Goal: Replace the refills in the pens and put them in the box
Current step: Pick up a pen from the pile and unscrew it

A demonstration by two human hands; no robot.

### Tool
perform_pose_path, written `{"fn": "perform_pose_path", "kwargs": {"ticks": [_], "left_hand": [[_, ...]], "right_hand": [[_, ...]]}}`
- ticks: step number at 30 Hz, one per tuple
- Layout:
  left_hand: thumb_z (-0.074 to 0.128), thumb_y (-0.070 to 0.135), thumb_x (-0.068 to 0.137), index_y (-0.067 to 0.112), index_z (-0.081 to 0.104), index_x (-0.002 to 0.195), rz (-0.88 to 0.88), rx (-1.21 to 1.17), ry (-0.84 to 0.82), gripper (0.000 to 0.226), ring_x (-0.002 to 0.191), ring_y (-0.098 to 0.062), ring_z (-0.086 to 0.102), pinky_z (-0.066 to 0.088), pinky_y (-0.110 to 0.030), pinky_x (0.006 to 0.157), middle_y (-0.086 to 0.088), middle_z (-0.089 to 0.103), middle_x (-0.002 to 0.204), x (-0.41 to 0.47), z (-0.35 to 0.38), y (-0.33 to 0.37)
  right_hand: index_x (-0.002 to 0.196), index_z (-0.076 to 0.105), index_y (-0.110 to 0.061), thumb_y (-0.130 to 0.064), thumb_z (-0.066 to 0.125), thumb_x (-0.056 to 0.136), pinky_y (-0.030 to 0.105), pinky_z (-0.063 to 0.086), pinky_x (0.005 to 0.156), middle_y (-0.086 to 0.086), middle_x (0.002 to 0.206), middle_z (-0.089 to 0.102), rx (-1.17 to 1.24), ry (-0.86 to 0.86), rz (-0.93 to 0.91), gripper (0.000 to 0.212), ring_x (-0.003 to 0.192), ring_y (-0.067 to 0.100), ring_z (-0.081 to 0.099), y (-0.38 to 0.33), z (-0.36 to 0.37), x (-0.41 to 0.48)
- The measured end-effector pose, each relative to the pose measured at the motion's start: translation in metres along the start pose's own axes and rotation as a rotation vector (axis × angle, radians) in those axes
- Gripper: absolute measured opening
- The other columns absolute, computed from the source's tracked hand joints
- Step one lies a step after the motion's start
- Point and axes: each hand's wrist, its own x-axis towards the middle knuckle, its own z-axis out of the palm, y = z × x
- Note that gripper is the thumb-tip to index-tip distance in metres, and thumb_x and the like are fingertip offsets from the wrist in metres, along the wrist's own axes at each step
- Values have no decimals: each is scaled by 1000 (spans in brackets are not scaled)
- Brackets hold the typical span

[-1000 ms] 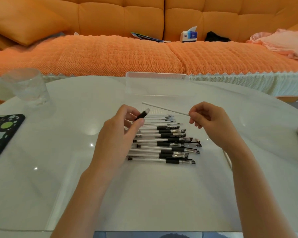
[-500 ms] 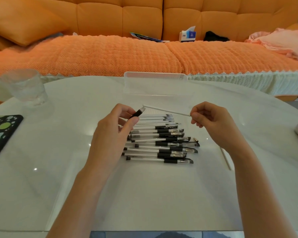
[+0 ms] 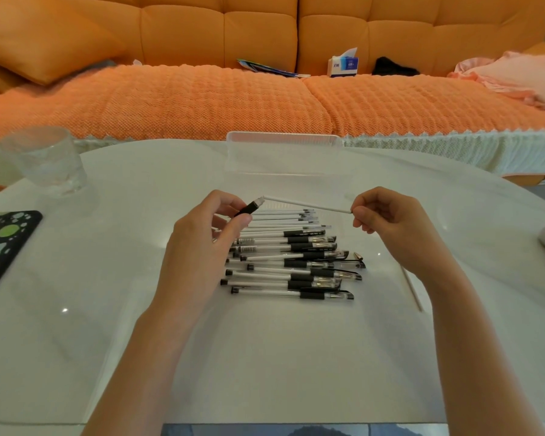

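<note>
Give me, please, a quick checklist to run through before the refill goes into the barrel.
1. Left hand grips barrel: ok.
2. Right hand pinches refill at its far end: ok.
3. Refill's free end at barrel mouth: ok.
4. Refill exactly in line with the bore: cannot tell.
5. Refill is a new one: cannot tell.
6. Box stands behind the pens: ok.

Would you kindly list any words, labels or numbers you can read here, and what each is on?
Tissue box on the sofa: blue print, too blurred to read.
Pens on the table: barrel print and barcode stickers, too small to read.
No other text is legible.
</note>
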Motion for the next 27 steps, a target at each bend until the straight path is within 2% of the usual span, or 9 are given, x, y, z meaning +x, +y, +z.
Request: {"fn": "perform_pose_path", "kwargs": {"ticks": [8,14,16,19,21,23,25,27], "left_hand": [[64,28,87,30,62,94,44,102,5,8,82,2,59,43,-15,68,20,63,87,0,-3,-2],[70,21,83,28,67,90,108,195,-36,10,83,-2,61,50,-32,80,14,64,85,0,-6,-5],[70,24,83,29,68,91,107,192,-91,10,84,-1,61,50,-29,79,16,64,87,-2,-1,-2],[65,30,86,35,65,98,120,185,-165,13,86,5,58,45,-12,76,19,63,91,-6,10,4],[63,30,87,37,64,102,159,194,-196,16,84,10,54,41,-6,72,21,61,93,-8,16,6],[62,30,88,39,62,105,182,193,-221,19,82,10,54,42,-7,72,22,60,96,-9,19,8],[64,32,86,38,62,105,197,181,-225,20,81,4,56,48,-16,73,22,60,95,-10,21,9],[66,36,84,37,63,101,212,180,-212,18,80,0,56,49,-20,71,22,60,91,-11,23,11]], "right_hand": [[80,61,-20,-3,57,90,15,44,64,-1,68,62,-83,-22,8,20,62,6,52,3,-1,-1],[82,63,-17,-3,58,89,10,42,63,0,69,64,-145,-19,-14,17,61,1,50,-3,0,-3],[80,64,-20,-5,60,88,16,45,66,-1,69,65,-109,-48,-26,18,62,2,53,-10,6,-4],[82,70,-18,-6,66,84,27,52,72,0,71,69,39,-144,-19,13,67,11,61,-20,17,-7],[84,71,-16,-7,69,82,29,55,74,1,73,71,118,-205,-20,10,70,17,65,-25,23,-8],[86,71,-14,-6,71,81,27,56,74,1,74,72,166,-235,-19,9,71,19,67,-27,27,-10],[86,71,-11,-4,71,80,24,55,71,2,73,71,212,-250,-19,9,69,17,67,-29,29,-12],[86,71,-8,-4,71,78,23,54,69,5,74,72,250,-259,-25,9,69,18,67,-30,30,-14]]}}
